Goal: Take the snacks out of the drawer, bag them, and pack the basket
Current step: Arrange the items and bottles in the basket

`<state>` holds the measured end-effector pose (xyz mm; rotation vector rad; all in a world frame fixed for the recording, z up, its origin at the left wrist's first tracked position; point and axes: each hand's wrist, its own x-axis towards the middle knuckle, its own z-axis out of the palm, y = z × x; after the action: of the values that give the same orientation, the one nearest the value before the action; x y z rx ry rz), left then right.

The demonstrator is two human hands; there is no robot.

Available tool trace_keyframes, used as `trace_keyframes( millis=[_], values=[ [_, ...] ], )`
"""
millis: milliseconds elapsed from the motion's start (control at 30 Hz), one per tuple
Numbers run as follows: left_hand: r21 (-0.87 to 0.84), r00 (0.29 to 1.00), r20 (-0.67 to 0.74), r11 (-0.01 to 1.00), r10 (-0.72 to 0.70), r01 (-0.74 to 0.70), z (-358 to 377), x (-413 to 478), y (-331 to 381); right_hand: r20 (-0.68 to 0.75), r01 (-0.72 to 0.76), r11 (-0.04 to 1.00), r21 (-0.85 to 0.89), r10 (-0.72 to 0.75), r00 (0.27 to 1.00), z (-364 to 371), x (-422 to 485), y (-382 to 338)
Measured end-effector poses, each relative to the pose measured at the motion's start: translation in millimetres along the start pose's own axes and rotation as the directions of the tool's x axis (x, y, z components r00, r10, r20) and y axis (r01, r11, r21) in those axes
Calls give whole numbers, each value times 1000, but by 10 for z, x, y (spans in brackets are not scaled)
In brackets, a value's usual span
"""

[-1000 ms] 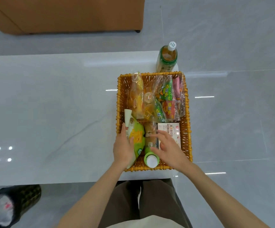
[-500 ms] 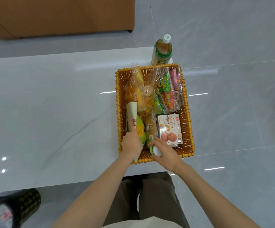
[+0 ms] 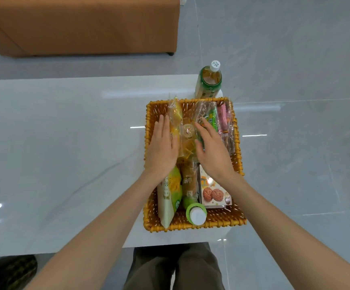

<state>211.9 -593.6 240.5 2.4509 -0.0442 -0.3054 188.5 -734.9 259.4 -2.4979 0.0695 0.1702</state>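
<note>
— Now, left hand (image 3: pixel 163 147) and right hand (image 3: pixel 211 152) are flat, fingers straight, apart, gripping nothing, flanking the clear snack bags (image 3: pixel 177 122) at the far end of the basket (image 3: pixel 195 226)
— What could go wrong?
— The basket looks to overhang the desk (image 3: pixel 65 153) edge on the right; a hard sideways shove might tip it, or crush the snacks
— And the lie?
— Its long axis runs away from the person; the bags follow it, and the lying bottle (image 3: pixel 196 214) points its cap back at them
</note>
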Motion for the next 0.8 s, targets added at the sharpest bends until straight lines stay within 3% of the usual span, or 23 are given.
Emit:
trace_keyframes(
  millis=[100,267,333,400,467,533,567,667,800],
  values=[
    [23,993,117,999,21,-24,136,344,102,21,19,1000,-10,-19,1000,25,345,13],
    [44,943,303,991,-136,129,391,543,50,216,-236,972,17,227,950,68,640,203],
    [22,918,357,984,-171,175,362,546,24,283,-259,966,26,241,928,62,610,238],
    [-10,932,327,986,-154,166,273,531,59,234,-234,970,63,214,948,62,499,240],
    [-35,990,130,998,-53,58,152,547,141,142,-214,976,28,208,968,78,348,250],
    [64,995,-66,996,69,-65,51,657,250,101,-210,975,-75,217,971,96,231,270],
    [137,992,-75,986,101,-91,34,755,302,102,-200,970,-139,215,971,111,201,280],
    [330,992,99,938,74,-103,73,1104,487,139,-166,932,-322,220,966,132,187,269],
    [621,943,326,738,65,-265,177,1336,628,227,-93,893,-440,211,951,147,165,265]
  ],
)
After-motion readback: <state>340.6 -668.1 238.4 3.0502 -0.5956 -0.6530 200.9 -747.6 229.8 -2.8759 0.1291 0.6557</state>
